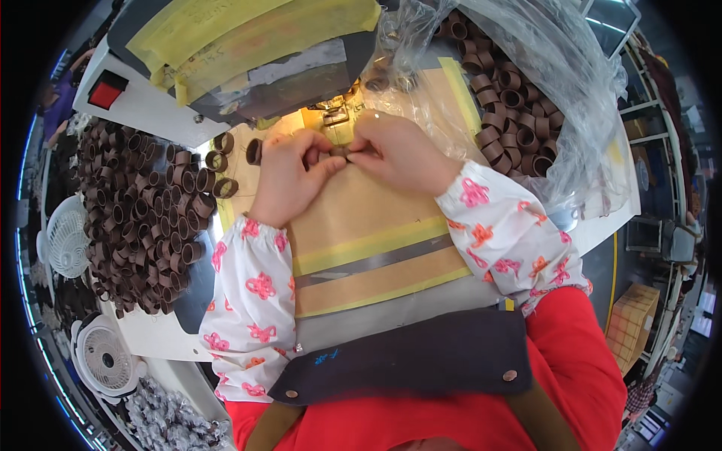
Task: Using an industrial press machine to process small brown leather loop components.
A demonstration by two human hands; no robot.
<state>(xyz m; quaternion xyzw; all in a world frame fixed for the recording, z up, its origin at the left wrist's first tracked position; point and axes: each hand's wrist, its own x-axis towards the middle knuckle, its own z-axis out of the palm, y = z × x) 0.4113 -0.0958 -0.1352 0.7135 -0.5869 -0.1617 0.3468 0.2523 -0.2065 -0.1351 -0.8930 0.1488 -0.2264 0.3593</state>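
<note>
My left hand (293, 173) and my right hand (402, 146) meet just in front of the lit presser foot (335, 114) of a sewing machine (301, 79). Between their pinched fingertips is a small brown band (340, 152), mostly covered by the fingers. It looks like the brown rings around the table, though its full shape is hidden. Beside my left wrist stands a loose brown ring (254, 152). A few more rings (225, 188) lie left of it at the edge of the tan work surface (361, 203).
A large heap of brown rings (143, 218) covers the left side. At the far right, more rings (511, 101) spill from a clear plastic bag (583, 83). A red switch (107, 90) sits on the white panel at the upper left. White fans (107, 359) stand beyond the left edge.
</note>
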